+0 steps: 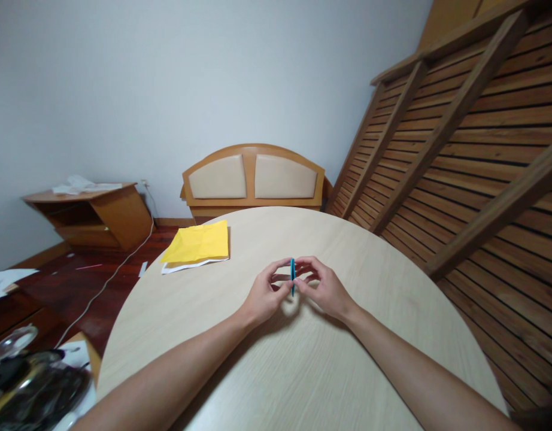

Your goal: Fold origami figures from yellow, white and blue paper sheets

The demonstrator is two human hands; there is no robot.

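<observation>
Above the middle of the table, a thin teal piece that looks like folded paper (293,269) stands upright, edge-on to me. My left hand (266,294) pinches it from the left, fingertips and thumb pressed to that side. From the right, my right hand (326,290) grips the same piece with its thumb and fingers. The broad faces of the piece are turned away from my view, so its full shape is hidden. A yellow sheet of paper (197,241) lies at the table's far left, over a white sheet (172,269) whose edge shows.
The round pale wooden table (393,299) fills the foreground. Slatted wooden panels (473,155) lean at the right. Behind stands a padded headboard (252,173). A low cabinet (123,218) and a white cable (117,272) are at the left, with dark bagged items (42,389) lower left.
</observation>
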